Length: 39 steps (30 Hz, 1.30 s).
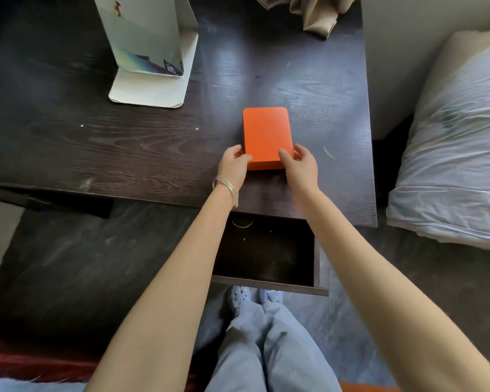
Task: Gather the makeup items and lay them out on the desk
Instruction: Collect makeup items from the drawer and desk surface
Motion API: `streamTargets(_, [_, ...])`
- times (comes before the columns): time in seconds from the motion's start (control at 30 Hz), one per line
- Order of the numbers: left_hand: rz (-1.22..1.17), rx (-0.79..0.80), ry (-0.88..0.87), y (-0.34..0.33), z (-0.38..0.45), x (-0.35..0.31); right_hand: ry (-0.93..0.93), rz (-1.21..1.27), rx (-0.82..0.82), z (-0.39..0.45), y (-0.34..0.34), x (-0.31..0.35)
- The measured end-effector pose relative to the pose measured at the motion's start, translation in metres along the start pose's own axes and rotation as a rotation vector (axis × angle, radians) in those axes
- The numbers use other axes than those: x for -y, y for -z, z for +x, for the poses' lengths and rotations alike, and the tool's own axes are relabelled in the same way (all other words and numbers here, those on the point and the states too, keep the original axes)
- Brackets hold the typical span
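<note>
An orange box (266, 137) with rounded corners lies flat on the dark wood-grain counter (125, 142), toward its right side and near the front edge. The person's two hands grasp it at its near end: the left hand (234, 165) curls round the near left corner with the thumb on the lid, and the right hand (301, 165) holds the near right corner, thumb on top and fingers against the side. Thin silver bangles (226, 186) circle the left wrist.

Just below the counter's front edge, under the forearms, a drawer (266, 256) stands pulled open, its dark inside showing only a few pale specks and a thin ring-shaped mark near the back. At the back left of the counter stands a white carton (145, 35) with coloured print, its flap lying open on the surface. A beige cloth (314, 12) is bunched at the far right corner. To the right of the counter lies a pale blue pillow (458, 154). Below the drawer, light blue trousers (269, 349) and pale shoes (255, 299) stand on a dark floor.
</note>
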<state>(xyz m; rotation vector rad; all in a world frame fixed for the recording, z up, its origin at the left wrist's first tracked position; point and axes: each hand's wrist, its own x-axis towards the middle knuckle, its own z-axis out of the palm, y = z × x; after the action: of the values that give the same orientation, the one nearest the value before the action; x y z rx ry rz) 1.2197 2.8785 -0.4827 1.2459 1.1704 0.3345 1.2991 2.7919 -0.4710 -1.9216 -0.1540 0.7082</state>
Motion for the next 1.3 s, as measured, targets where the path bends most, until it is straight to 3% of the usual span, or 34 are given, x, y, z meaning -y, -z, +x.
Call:
streamTargets(0.13, [-0.105,-0.073,-0.098,0.017,-0.056,0.034,-0.032,0.205,-0.070,-0.047,0.011,-0.032])
streamTargets(0.2, [-0.064,0.118,-0.034,0.030,-0.082,0.063,-0.068,0.306,-0.002,-0.077,0.015,-0.066])
streamTargets(0.27, [0.031,0.343,0.172,0.034,-0.090,0.096,-0.153,0.279,0.106,-0.090,0.012,-0.101])
streamTargets(0.3, [0.059,0.367,0.293,0.033,-0.086,0.110,-0.213,0.232,0.151,-0.089,0.007,-0.117])
streamTargets(0.4, [0.029,0.178,0.481,0.021,-0.050,0.139,-0.388,0.122,0.198,-0.064,-0.014,-0.152])
streamTargets(0.53, [0.142,0.052,0.457,0.004,0.009,0.168,-0.457,-0.085,0.272,-0.022,-0.038,-0.184])
streamTargets(0.67, [0.229,0.083,0.488,-0.002,0.051,0.192,-0.394,-0.183,0.326,0.022,-0.060,-0.202])
streamTargets(0.77, [0.222,0.139,0.498,-0.004,0.072,0.208,-0.463,-0.091,0.392,0.042,-0.067,-0.218])
streamTargets(0.9, [0.188,0.079,0.505,-0.006,0.075,0.220,-0.509,-0.096,0.448,0.047,-0.071,-0.232])
streamTargets(1.03, [0.020,0.037,0.551,-0.009,0.052,0.216,-0.529,-0.010,0.404,0.033,-0.072,-0.218])
streamTargets(1.3, [0.137,0.179,0.530,0.028,-0.021,0.185,-0.393,-0.036,0.390,-0.040,-0.026,-0.182])
